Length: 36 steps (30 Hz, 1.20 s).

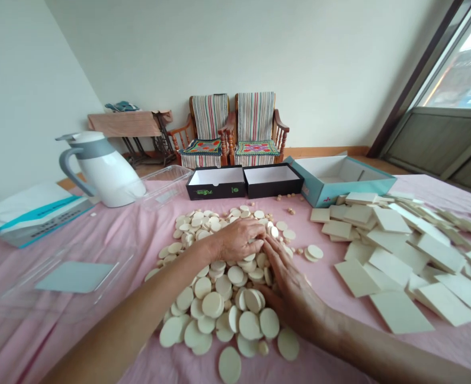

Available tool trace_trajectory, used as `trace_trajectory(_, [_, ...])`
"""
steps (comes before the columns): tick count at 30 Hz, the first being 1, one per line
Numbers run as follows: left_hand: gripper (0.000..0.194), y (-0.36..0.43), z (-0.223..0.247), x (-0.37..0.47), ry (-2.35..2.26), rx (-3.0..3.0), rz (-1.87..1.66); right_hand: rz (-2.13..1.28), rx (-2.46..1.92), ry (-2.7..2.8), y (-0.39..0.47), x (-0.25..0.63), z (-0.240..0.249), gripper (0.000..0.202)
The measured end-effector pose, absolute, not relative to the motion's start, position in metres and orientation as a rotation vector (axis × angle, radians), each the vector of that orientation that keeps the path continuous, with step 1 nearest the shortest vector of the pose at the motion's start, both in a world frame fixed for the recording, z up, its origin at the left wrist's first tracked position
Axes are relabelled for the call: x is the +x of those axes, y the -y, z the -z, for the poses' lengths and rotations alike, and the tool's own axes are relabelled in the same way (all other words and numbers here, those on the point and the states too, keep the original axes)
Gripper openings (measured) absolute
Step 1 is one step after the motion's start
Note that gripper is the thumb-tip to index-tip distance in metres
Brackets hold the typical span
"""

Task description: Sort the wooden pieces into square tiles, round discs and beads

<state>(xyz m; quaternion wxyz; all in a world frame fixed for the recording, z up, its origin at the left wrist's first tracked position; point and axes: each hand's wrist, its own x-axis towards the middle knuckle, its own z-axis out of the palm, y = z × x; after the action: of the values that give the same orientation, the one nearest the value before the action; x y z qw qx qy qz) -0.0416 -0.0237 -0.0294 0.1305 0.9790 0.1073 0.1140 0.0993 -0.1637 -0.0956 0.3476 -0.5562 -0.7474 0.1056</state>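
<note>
A heap of pale round wooden discs (213, 304) lies on the pink cloth in front of me. Over its far middle, my left hand (237, 240) is closed with the fingers curled down; whatever lies under them is hidden. My right hand (289, 280) rests along the heap's right side, fingers stretched out and thumb apart, its fingertips close to the left hand's fingers. One light disc (274, 232) shows just beyond the fingertips. A few small wooden beads (263, 348) lie among the discs.
Square wooden tiles (391, 261) are piled at right. Behind the heap stand two black boxes (215, 191) (275, 188) and a blue box (347, 186). At left are a white jug (110, 176), a clear plastic tray (71, 277) and a blue-and-white packet (39, 218).
</note>
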Motion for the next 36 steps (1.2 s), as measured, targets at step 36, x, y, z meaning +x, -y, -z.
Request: trace_trajectory(36, [0.015,0.144,0.036,-0.052,0.071,3.378,-0.318,-0.255,-1.850,1.910,0.103,0.199,0.055,0.026])
